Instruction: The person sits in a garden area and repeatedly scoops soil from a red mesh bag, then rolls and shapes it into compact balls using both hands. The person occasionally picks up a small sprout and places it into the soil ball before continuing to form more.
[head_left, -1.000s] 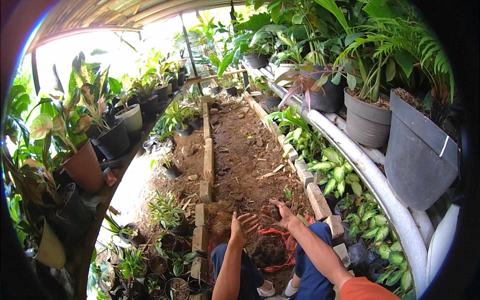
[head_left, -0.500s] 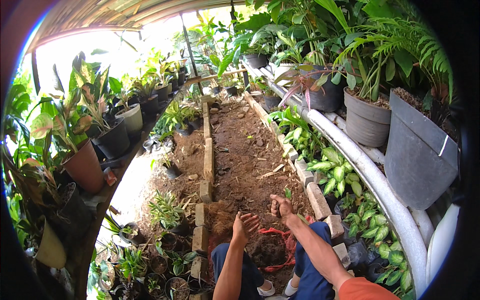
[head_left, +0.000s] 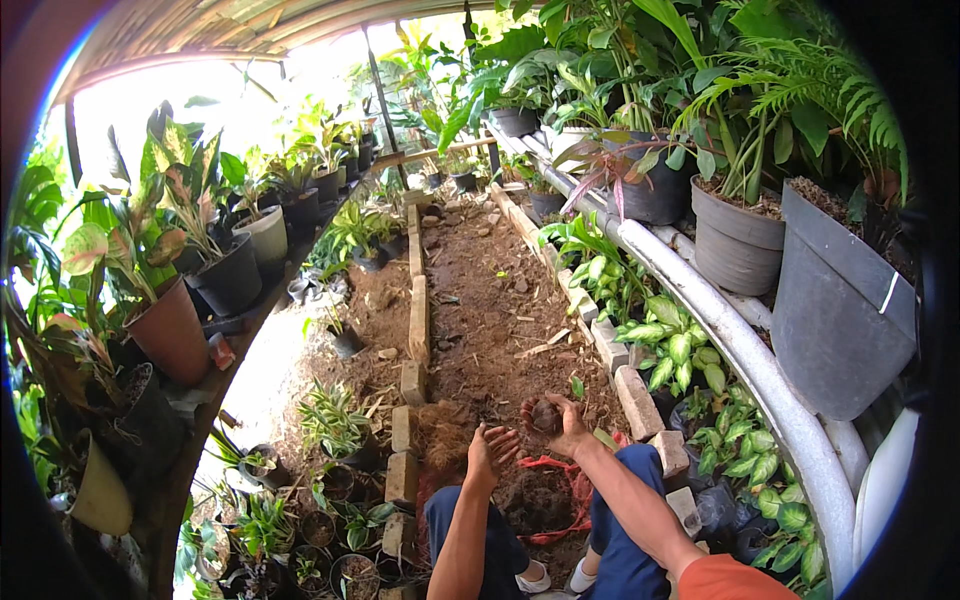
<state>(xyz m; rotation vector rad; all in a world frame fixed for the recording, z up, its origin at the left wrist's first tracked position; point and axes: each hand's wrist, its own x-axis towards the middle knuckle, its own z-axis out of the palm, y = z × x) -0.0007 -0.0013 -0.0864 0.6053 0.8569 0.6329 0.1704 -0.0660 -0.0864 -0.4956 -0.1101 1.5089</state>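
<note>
A dark clump of soil [head_left: 546,416] rests in my right hand [head_left: 568,430], its palm turned up and fingers curled around it. To its left, my left hand [head_left: 489,452] is held with the palm facing inward and the fingers stretched out, nothing in it. Below both hands, between my knees, a heap of dark soil [head_left: 535,502] lies on a red plastic sheet or bag [head_left: 580,492]. Just past my right hand a small green sprig [head_left: 577,386] stands up from the brown ground [head_left: 470,330].
Bricks [head_left: 400,475] edge the path on the left, and more bricks [head_left: 638,400] on the right. A pale pipe rail [head_left: 720,300] runs along the right, with a large dark pot [head_left: 840,300] above it. Potted plants [head_left: 335,425] crowd the left side. Brown fibre [head_left: 440,432] lies beside my left hand.
My right hand has turned from a closed, knuckles-up pose to palm up, moving slightly left and showing the soil clump. My left hand has barely moved.
</note>
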